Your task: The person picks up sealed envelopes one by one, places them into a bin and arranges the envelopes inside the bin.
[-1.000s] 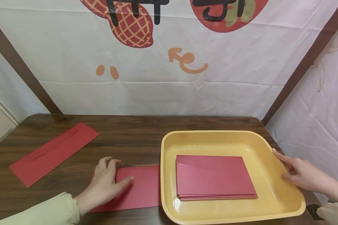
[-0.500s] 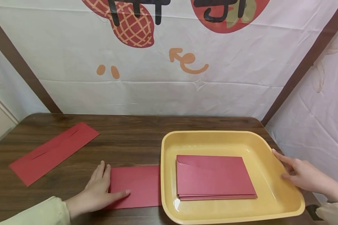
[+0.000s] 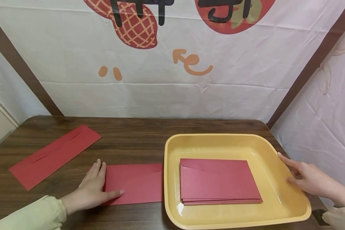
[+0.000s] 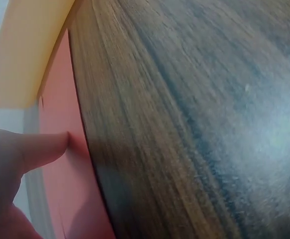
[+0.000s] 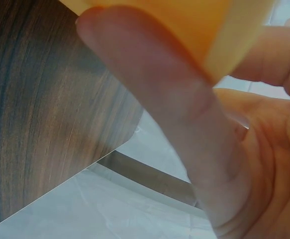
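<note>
A red envelope (image 3: 133,185) lies on the table, its right end meeting the yellow tray's side in the head view. My left hand (image 3: 90,187) is at its left end, the thumb resting on top and the other fingers stretched along the edge. The left wrist view shows the thumb (image 4: 45,149) on the envelope's face. My right hand (image 3: 313,179) grips the right wall of the yellow tray (image 3: 264,147), which passes between thumb and fingers in the right wrist view. Inside the tray sits a small stack of red envelopes (image 3: 218,180), the top one with its flap line showing.
Another long red envelope (image 3: 56,156) lies slanted at the table's left. The dark wooden table (image 3: 126,137) ends at a white printed cloth (image 3: 149,99) behind and to the right. Its right edge runs close beside the tray.
My left hand has drawn back to the left and straightened its fingers. The envelope under it has shifted away from me, its flap line now showing beside the tray. My right hand stays put.
</note>
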`<control>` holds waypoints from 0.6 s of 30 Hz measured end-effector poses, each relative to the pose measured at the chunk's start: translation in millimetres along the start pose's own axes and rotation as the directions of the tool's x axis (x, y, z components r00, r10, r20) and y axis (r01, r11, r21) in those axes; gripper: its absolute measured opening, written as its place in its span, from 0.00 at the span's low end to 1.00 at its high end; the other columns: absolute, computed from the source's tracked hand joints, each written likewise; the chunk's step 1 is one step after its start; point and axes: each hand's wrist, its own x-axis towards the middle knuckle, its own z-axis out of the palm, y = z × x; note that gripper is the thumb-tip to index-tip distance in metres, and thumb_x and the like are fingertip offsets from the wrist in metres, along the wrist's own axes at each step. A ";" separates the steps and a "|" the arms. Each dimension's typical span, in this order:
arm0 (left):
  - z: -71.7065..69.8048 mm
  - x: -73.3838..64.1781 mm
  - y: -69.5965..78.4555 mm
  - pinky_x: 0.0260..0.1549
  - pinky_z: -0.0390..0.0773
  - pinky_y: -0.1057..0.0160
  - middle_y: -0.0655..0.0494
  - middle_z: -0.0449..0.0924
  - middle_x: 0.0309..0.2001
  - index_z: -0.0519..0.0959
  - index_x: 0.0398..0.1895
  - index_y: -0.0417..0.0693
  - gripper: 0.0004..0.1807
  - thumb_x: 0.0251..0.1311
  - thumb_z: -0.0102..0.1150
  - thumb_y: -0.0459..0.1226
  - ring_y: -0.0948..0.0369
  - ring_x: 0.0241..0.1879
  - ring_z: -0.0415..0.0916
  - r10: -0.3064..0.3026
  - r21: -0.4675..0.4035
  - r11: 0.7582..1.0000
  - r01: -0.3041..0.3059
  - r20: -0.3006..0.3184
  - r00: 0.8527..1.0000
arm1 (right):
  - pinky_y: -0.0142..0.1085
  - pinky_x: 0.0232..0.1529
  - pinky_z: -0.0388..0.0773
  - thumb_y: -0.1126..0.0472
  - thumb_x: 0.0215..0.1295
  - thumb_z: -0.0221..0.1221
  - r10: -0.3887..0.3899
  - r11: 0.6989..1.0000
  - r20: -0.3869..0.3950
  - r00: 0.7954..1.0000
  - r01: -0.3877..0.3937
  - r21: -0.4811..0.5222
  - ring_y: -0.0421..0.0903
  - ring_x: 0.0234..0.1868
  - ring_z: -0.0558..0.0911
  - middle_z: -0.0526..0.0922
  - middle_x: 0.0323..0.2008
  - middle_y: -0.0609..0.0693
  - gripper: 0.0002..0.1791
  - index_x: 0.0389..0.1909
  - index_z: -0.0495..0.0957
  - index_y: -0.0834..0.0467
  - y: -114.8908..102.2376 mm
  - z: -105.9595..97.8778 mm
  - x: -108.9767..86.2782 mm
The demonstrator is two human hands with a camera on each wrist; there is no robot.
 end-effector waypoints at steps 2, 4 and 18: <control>-2.2 0.6 1.1 0.60 0.50 0.29 0.16 0.36 0.67 0.45 0.66 0.15 0.63 0.50 0.63 0.61 0.23 0.65 0.40 -0.014 0.027 1.000 0.015 -0.014 1.000 | 0.30 0.30 0.76 0.64 0.54 0.66 0.003 1.000 0.009 1.000 -0.003 0.008 0.32 0.32 0.82 0.85 0.31 0.42 0.46 0.70 0.52 0.69 -0.2 -0.8 0.3; -5.9 1.7 2.3 0.56 0.54 0.27 0.16 0.38 0.67 0.47 0.65 0.15 0.64 0.50 0.62 0.63 0.22 0.63 0.44 -0.038 0.050 0.998 0.040 -0.037 0.999 | 0.30 0.29 0.76 0.65 0.54 0.66 0.005 1.000 0.018 1.000 -0.006 0.020 0.32 0.32 0.82 0.85 0.31 0.42 0.46 0.70 0.51 0.70 0.0 -1.0 0.3; -42.5 -2.2 -2.6 0.28 0.72 0.51 0.31 0.57 0.35 0.55 0.40 0.23 0.59 0.37 0.62 0.73 0.42 0.33 0.67 -0.260 0.106 0.960 0.260 -0.012 0.965 | 0.29 0.29 0.76 0.65 0.56 0.65 0.013 0.999 0.040 0.999 -0.015 0.046 0.38 0.32 0.85 0.86 0.33 0.46 0.44 0.68 0.52 0.73 2.3 -1.7 0.9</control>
